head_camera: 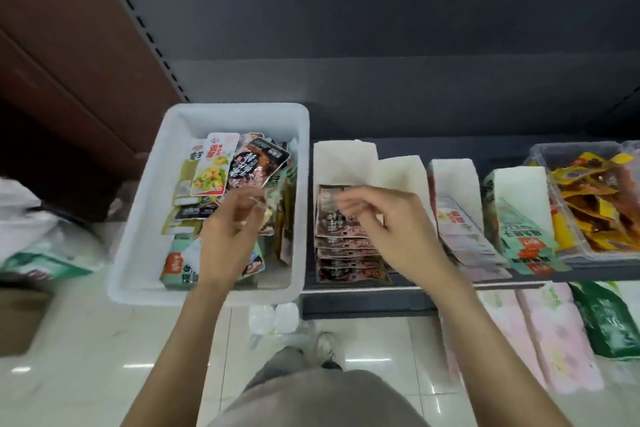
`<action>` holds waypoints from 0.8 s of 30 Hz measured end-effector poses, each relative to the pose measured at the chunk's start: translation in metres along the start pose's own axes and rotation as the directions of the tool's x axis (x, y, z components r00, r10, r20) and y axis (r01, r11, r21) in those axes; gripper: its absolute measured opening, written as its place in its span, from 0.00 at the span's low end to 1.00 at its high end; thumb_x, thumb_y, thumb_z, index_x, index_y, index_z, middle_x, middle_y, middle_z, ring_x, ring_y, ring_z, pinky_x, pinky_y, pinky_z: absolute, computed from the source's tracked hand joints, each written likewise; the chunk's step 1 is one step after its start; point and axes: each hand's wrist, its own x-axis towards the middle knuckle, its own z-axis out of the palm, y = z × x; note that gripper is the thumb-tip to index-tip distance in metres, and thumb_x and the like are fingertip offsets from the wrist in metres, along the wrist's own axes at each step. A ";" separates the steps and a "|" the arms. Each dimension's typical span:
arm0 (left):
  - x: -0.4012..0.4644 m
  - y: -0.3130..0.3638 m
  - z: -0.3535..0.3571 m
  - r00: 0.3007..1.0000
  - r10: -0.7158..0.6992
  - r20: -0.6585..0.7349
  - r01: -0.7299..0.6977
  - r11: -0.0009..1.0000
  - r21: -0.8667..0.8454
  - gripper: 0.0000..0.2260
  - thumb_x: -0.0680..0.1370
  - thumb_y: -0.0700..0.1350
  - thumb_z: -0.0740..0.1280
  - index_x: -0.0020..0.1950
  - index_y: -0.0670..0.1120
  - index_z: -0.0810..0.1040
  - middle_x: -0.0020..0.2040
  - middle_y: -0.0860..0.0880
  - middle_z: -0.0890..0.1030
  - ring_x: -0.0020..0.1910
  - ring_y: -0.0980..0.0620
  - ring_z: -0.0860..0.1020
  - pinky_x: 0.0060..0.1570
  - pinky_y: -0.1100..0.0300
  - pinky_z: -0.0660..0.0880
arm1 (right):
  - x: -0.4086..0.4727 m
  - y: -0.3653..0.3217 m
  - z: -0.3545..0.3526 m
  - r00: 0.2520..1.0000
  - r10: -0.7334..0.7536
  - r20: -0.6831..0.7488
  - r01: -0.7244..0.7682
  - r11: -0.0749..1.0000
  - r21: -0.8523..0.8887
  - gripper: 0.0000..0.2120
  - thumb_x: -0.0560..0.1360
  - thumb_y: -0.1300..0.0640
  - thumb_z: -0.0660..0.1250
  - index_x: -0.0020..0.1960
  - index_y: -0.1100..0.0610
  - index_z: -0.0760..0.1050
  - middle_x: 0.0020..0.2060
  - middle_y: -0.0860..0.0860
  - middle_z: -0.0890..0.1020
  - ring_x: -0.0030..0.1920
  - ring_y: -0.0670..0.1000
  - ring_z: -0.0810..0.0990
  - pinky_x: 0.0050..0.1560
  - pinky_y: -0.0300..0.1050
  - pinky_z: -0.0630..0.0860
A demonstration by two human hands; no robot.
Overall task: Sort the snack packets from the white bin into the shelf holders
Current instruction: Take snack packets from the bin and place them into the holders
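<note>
The white bin (138, 218) stands at the left end of the shelf, full of mixed snack packets. My left hand (228, 232) hovers over it and grips a fan of packets, among them a pink packet (213, 166) and a dark packet (256, 163). My right hand (388, 222) hangs over the first white holder (346, 159), its blurred fingertips at the top of the stack of dark packets (343, 253). Whether it pinches one is unclear. The second holder (450, 180) has pink packets (464, 236). The third holder (519, 187) has green packets (526, 236).
A clear tub (595, 198) of yellow and orange packets sits at the shelf's right end. Pink packs (554, 333) and a green bag (609, 322) lie below the shelf edge (363, 302). White bags (34, 236) and a cardboard box (17, 319) stand on the floor at left.
</note>
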 end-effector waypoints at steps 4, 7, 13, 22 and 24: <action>0.000 -0.052 -0.031 0.999 -0.052 -0.017 0.054 0.948 0.313 0.15 0.71 0.38 0.73 0.58 0.42 0.78 0.51 0.48 0.80 0.50 0.46 0.78 0.46 0.65 0.72 | 0.039 -0.017 0.070 0.964 -0.041 0.264 0.077 0.988 -0.130 0.14 0.78 0.62 0.61 0.61 0.53 0.78 0.57 0.48 0.81 0.51 0.42 0.78 0.55 0.38 0.74; 0.004 -0.076 -0.039 0.998 -0.044 0.035 0.024 0.894 0.448 0.21 0.69 0.39 0.74 0.61 0.43 0.77 0.57 0.42 0.79 0.56 0.39 0.75 0.54 0.49 0.72 | 0.065 -0.018 0.118 0.920 -0.032 0.390 0.163 0.937 -0.309 0.20 0.78 0.61 0.61 0.70 0.53 0.70 0.69 0.50 0.70 0.67 0.49 0.69 0.66 0.42 0.65; 0.027 -0.091 -0.041 0.988 -0.082 0.132 -0.010 0.815 0.579 0.25 0.76 0.50 0.66 0.72 0.51 0.66 0.73 0.51 0.65 0.73 0.48 0.60 0.73 0.46 0.48 | 0.129 0.004 0.166 0.913 0.003 0.407 0.295 0.687 -0.664 0.32 0.75 0.62 0.67 0.75 0.53 0.59 0.76 0.54 0.57 0.77 0.54 0.50 0.75 0.55 0.50; 0.030 -0.084 -0.055 0.967 -0.250 0.058 0.249 0.968 0.025 0.22 0.80 0.60 0.55 0.67 0.49 0.73 0.64 0.50 0.77 0.63 0.51 0.74 0.63 0.54 0.70 | 0.128 -0.013 0.132 0.855 -0.435 0.281 0.513 0.635 -0.578 0.16 0.70 0.64 0.71 0.56 0.53 0.80 0.49 0.50 0.85 0.49 0.52 0.84 0.45 0.48 0.81; 0.022 -0.057 -0.064 0.948 -0.317 -0.004 0.305 0.915 -0.263 0.22 0.79 0.61 0.55 0.66 0.51 0.74 0.60 0.57 0.78 0.60 0.57 0.75 0.60 0.59 0.69 | 0.113 -0.012 0.119 0.814 -0.581 0.011 0.493 0.680 -0.543 0.17 0.68 0.66 0.74 0.55 0.54 0.82 0.47 0.49 0.85 0.46 0.50 0.85 0.42 0.47 0.82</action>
